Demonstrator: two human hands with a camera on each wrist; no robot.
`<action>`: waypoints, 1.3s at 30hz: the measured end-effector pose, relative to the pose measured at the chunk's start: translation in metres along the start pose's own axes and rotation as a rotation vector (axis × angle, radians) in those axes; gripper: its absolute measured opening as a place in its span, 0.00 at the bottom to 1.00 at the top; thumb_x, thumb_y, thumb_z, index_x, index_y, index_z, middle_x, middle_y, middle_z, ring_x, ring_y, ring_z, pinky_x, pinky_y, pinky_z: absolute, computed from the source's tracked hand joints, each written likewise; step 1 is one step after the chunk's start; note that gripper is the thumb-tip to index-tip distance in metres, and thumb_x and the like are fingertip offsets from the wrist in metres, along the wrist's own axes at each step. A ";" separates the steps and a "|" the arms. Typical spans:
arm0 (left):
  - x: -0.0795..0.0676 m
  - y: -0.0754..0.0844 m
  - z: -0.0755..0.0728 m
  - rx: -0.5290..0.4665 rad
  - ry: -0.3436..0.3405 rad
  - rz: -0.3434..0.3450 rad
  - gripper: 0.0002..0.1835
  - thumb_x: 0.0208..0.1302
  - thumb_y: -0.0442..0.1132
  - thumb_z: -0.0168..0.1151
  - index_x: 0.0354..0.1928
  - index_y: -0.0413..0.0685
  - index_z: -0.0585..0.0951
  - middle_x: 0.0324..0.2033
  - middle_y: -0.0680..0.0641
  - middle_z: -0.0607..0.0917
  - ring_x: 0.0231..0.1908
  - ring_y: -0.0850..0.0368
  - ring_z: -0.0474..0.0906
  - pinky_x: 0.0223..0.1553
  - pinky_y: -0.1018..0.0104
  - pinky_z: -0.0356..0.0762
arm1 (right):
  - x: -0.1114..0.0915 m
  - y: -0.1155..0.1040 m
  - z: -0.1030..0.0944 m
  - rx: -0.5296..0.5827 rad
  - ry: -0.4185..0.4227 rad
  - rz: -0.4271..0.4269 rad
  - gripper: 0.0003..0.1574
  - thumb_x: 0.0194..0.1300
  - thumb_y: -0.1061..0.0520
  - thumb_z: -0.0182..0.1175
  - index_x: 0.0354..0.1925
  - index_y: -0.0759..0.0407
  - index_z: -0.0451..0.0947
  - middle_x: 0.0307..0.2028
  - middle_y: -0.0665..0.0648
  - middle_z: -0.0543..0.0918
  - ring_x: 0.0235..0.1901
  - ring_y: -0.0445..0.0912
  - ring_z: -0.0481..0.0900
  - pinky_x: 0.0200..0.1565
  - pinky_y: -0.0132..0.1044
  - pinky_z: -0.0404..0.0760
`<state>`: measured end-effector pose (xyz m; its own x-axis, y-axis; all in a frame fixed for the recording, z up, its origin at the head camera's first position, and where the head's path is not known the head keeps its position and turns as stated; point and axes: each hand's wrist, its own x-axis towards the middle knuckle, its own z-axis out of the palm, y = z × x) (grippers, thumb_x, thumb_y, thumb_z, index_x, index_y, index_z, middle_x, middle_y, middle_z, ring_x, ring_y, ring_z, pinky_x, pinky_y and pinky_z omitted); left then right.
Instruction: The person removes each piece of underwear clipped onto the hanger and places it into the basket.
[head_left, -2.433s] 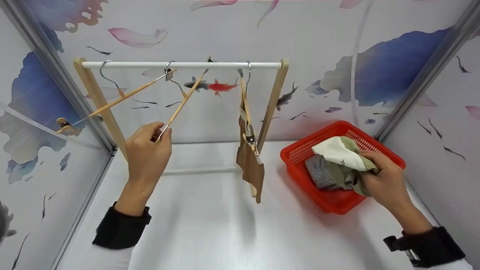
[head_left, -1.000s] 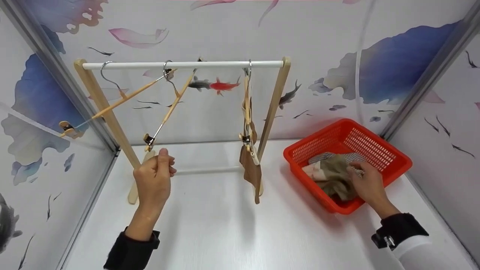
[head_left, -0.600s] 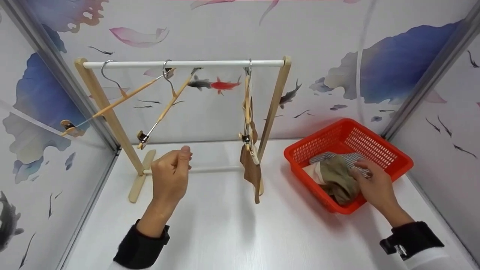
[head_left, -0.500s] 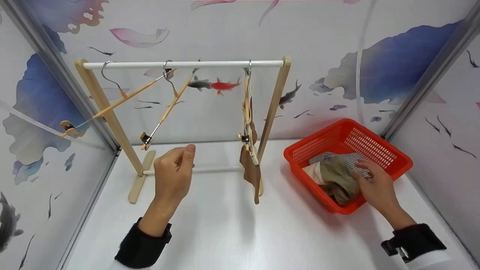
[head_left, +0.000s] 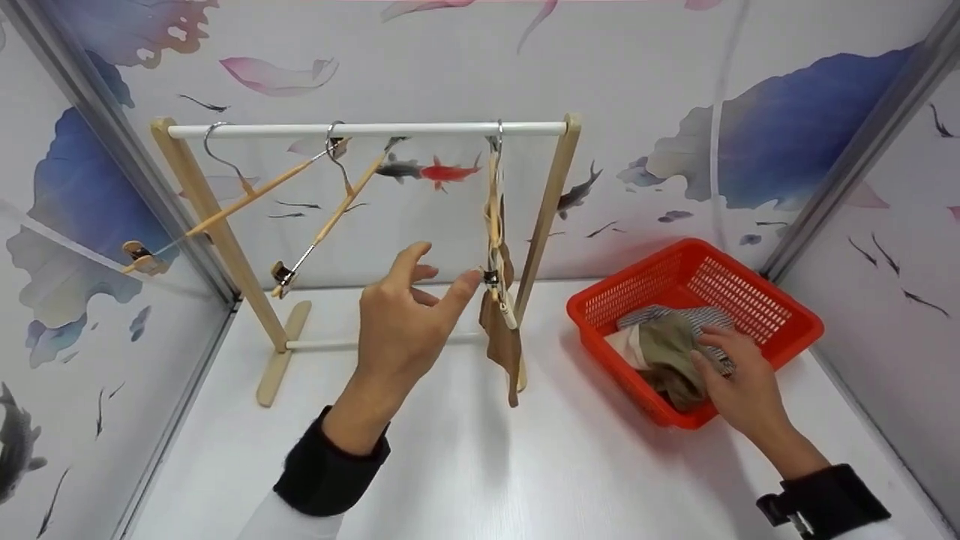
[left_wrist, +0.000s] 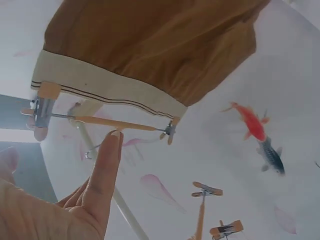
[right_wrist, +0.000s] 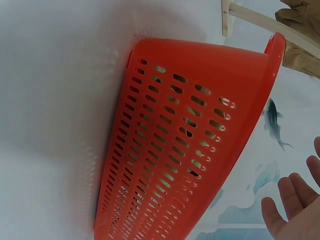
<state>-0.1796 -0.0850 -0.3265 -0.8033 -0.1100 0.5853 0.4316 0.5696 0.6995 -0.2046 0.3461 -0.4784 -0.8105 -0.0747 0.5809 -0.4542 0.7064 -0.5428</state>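
My left hand (head_left: 409,322), fingers spread and holding nothing, is beside the clip hanger (head_left: 493,217) at the rack's right end. Whether the thumb touches its clip I cannot tell. Brown shorts (left_wrist: 150,55) with a cream waistband hang from that hanger's clips. In the left wrist view, an extended finger (left_wrist: 102,175) appears close to the hanger bar. Over the red basket (head_left: 622,382) is my right hand (head_left: 750,390), its fingers loosely bent with nothing gripped. Below it lie an olive-green and white garment (head_left: 667,345) and a striped grey cloth (head_left: 709,319).
A wooden rack with a white rail (head_left: 420,129) stands at the back. Two bare clip hangers, the left one (head_left: 247,199) and the middle one (head_left: 337,217), hang slanted from it. Patterned walls enclose the white table (head_left: 450,465).
My left hand has let go of the middle hanger and moved right, its fingers spreading beside the shorts' hanger. My right hand has released the green and white garment into the basket.
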 end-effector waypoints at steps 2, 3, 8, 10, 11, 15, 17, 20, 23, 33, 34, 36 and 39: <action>0.002 0.010 0.004 0.014 -0.029 -0.014 0.41 0.61 0.62 0.73 0.65 0.37 0.79 0.45 0.36 0.90 0.32 0.52 0.89 0.33 0.58 0.87 | -0.003 -0.002 0.002 -0.008 0.002 -0.033 0.23 0.59 0.73 0.72 0.53 0.69 0.83 0.57 0.69 0.83 0.58 0.56 0.77 0.56 0.13 0.65; 0.003 0.014 0.007 0.023 -0.044 -0.021 0.43 0.61 0.63 0.73 0.66 0.37 0.78 0.46 0.36 0.89 0.34 0.52 0.89 0.35 0.59 0.87 | -0.004 -0.003 0.003 -0.012 -0.001 -0.044 0.23 0.58 0.74 0.73 0.53 0.69 0.83 0.57 0.69 0.83 0.58 0.57 0.77 0.55 0.13 0.65; 0.013 0.031 0.019 0.054 -0.132 -0.061 0.48 0.58 0.63 0.77 0.69 0.34 0.76 0.41 0.38 0.90 0.49 0.47 0.87 0.42 0.57 0.87 | -0.012 -0.008 0.010 -0.007 -0.017 -0.054 0.22 0.57 0.75 0.73 0.51 0.69 0.84 0.58 0.69 0.83 0.58 0.53 0.77 0.55 0.13 0.67; 0.017 0.034 0.023 0.061 -0.175 -0.102 0.49 0.57 0.63 0.77 0.70 0.35 0.74 0.40 0.41 0.90 0.50 0.46 0.87 0.44 0.56 0.87 | -0.016 -0.009 0.013 0.002 -0.018 -0.052 0.22 0.57 0.75 0.73 0.51 0.69 0.84 0.58 0.68 0.83 0.58 0.48 0.76 0.52 0.13 0.68; 0.018 0.036 0.025 0.067 -0.199 -0.134 0.50 0.57 0.63 0.77 0.71 0.36 0.73 0.40 0.42 0.90 0.50 0.46 0.86 0.44 0.55 0.87 | -0.018 -0.010 0.015 0.009 -0.021 -0.050 0.22 0.57 0.74 0.73 0.51 0.68 0.84 0.58 0.67 0.83 0.58 0.47 0.76 0.52 0.13 0.69; 0.022 0.037 0.029 0.070 -0.278 -0.228 0.50 0.59 0.59 0.77 0.75 0.37 0.69 0.37 0.44 0.89 0.42 0.49 0.87 0.41 0.56 0.86 | -0.026 -0.011 0.022 0.030 -0.048 -0.044 0.22 0.58 0.74 0.73 0.52 0.69 0.84 0.58 0.67 0.83 0.58 0.52 0.77 0.54 0.13 0.68; 0.023 0.037 0.030 0.057 -0.301 -0.257 0.46 0.62 0.55 0.75 0.74 0.38 0.69 0.35 0.44 0.89 0.38 0.51 0.87 0.37 0.57 0.86 | -0.030 -0.011 0.025 0.028 -0.068 -0.036 0.22 0.58 0.73 0.73 0.52 0.69 0.84 0.58 0.67 0.83 0.57 0.55 0.77 0.57 0.13 0.66; 0.023 0.035 0.031 0.031 -0.296 -0.250 0.34 0.67 0.47 0.72 0.69 0.36 0.75 0.35 0.44 0.89 0.34 0.53 0.86 0.32 0.59 0.84 | -0.035 -0.009 0.028 0.010 -0.094 -0.023 0.21 0.59 0.72 0.73 0.51 0.68 0.83 0.58 0.66 0.83 0.57 0.56 0.77 0.57 0.12 0.64; 0.023 0.034 0.033 0.001 -0.274 -0.225 0.23 0.69 0.36 0.65 0.63 0.34 0.79 0.37 0.41 0.89 0.31 0.53 0.86 0.29 0.61 0.83 | -0.039 -0.007 0.031 0.005 -0.112 0.001 0.21 0.59 0.71 0.74 0.51 0.67 0.83 0.58 0.65 0.83 0.56 0.51 0.77 0.55 0.12 0.65; 0.028 0.025 0.037 0.017 -0.094 -0.123 0.06 0.72 0.30 0.63 0.43 0.34 0.87 0.31 0.42 0.89 0.27 0.55 0.82 0.30 0.61 0.80 | -0.046 -0.009 0.036 -0.006 -0.152 0.058 0.20 0.62 0.68 0.74 0.53 0.65 0.84 0.59 0.61 0.83 0.53 0.41 0.74 0.51 0.11 0.67; 0.027 0.024 0.037 0.012 -0.072 -0.105 0.06 0.72 0.30 0.64 0.41 0.34 0.88 0.30 0.43 0.89 0.26 0.55 0.80 0.29 0.62 0.79 | -0.046 -0.009 0.036 -0.007 -0.155 0.062 0.21 0.62 0.68 0.74 0.53 0.64 0.84 0.59 0.61 0.83 0.52 0.42 0.74 0.51 0.11 0.67; 0.026 0.020 0.035 0.003 -0.037 -0.070 0.06 0.72 0.30 0.65 0.38 0.34 0.88 0.28 0.43 0.89 0.23 0.56 0.78 0.26 0.62 0.77 | -0.046 -0.010 0.036 -0.011 -0.160 0.063 0.21 0.62 0.67 0.74 0.54 0.64 0.84 0.58 0.60 0.83 0.52 0.43 0.74 0.51 0.11 0.67; 0.022 0.015 0.032 0.010 0.009 -0.012 0.07 0.72 0.30 0.65 0.36 0.34 0.87 0.26 0.43 0.88 0.21 0.57 0.76 0.25 0.63 0.76 | -0.044 -0.011 0.035 -0.005 -0.158 0.054 0.21 0.62 0.68 0.74 0.54 0.64 0.84 0.57 0.60 0.84 0.52 0.41 0.74 0.51 0.12 0.67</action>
<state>-0.2039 -0.0531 -0.3161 -0.8050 -0.1241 0.5801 0.4174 0.5764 0.7026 -0.1775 0.3166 -0.5192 -0.8820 -0.1460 0.4481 -0.4068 0.7159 -0.5674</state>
